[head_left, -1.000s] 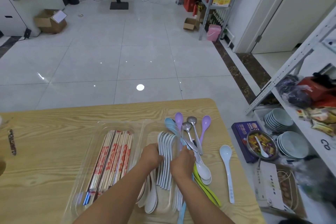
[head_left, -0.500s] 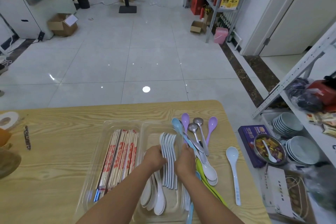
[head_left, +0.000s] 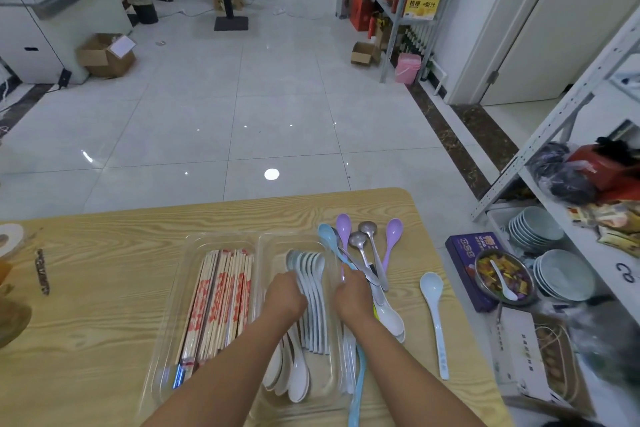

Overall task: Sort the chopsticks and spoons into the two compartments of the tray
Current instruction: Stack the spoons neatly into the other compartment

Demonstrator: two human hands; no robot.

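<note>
In the right compartment of the clear tray [head_left: 221, 238], a row of white spoons [head_left: 313, 284] stands on edge with the bowls toward the far wall. A few nested white spoons [head_left: 292, 378] lie flat at the near end. The left compartment holds the chopsticks [head_left: 218, 302], packed lengthwise in red-printed wrappers.

The left hand [head_left: 285, 298] rests against the left side of the row. The right hand [head_left: 351, 295] sits just beside its right side, at the tray's right wall. Both hands have their fingers bent downward, but the backs of the hands hide the fingertips, so it cannot be told whether either grips anything. The forearms cross the near half of the right compartment and cover part of it.

Just right of the tray, on the wooden table [head_left: 104, 305], lies a loose pile of spoons [head_left: 357, 240]: two purple, two metal, one light blue and some white. Their handles run in under the right hand. A single white spoon [head_left: 431, 285] lies apart, farther right. Beyond the table's right edge are a purple box [head_left: 465, 255], a metal bowl [head_left: 478, 276] of sweets and stacked plates [head_left: 561, 276].
</note>
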